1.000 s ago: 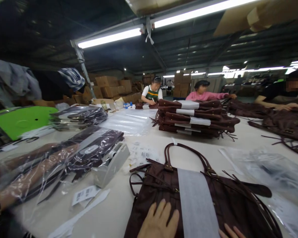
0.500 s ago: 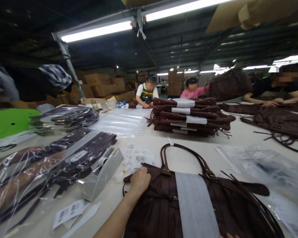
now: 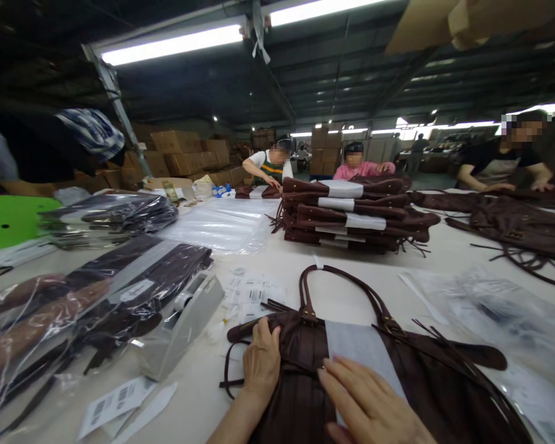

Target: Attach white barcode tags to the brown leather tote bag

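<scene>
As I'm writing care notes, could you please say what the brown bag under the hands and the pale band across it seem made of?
Brown bag: seemingly leather or imitation leather, softly creased with a low sheen; which, I cannot tell.
Pale band: probably paper or thin cloth, matte and without gloss.

- Place: a factory workshop, evidently its bag-packing floor, was shown.
- Roof (image 3: pixel 185 98): ran dark and ribbed over a deep hall.
- Tube lights (image 3: pixel 176 46): hung in line above a long white table (image 3: pixel 185 388).
- Stack (image 3: pixel 342 216): comprised several matching brown bags, banded in white.
- Clear sleeves (image 3: pixel 217 223): lay flat, beside a pile (image 3: pixel 111 216) of plastic-wrapped goods.
- Labels (image 3: pixel 115 401): bore barcodes and lay loose.
- Cartons (image 3: pixel 178 143): were heaped behind.
- Workers (image 3: pixel 499 163): three were ranged opposite, brown bags before them.
</scene>
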